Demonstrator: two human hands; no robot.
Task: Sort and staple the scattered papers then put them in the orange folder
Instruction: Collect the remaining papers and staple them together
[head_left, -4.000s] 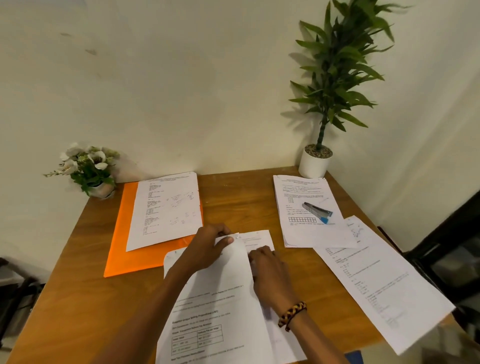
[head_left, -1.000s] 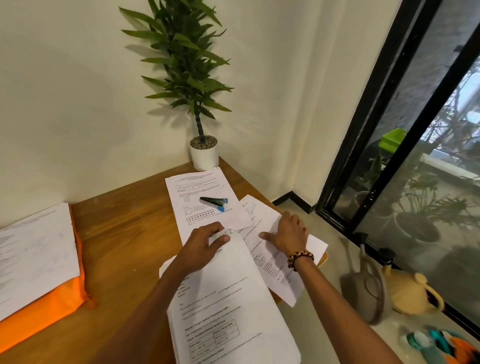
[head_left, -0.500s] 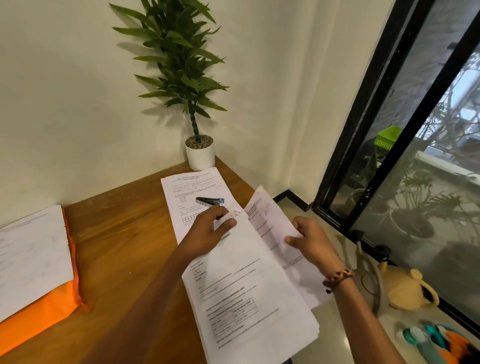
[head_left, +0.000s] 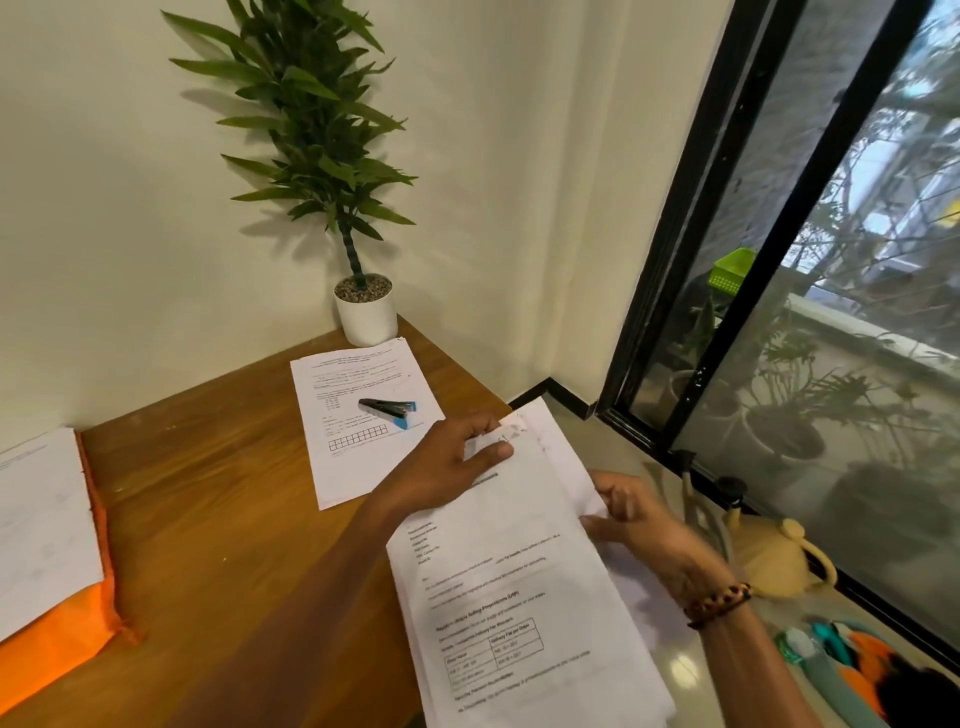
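Papers (head_left: 524, 613), left hand (head_left: 447, 467), right hand (head_left: 639, 525) gripping

The table (head_left: 218, 493) is bare wood between the orange folder (head_left: 78, 623) and the sheet (head_left: 358, 431) under the stapler (head_left: 389, 409). Behind the stapler, the potted plant (head_left: 366, 312) blocks the corner.

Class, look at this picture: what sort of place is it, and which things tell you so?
Probably a home study corner beside a balcony. A wooden desk carries printed papers and a stapler, a potted plant stands against the wall, and a sliding glass door looks onto outdoor plants.
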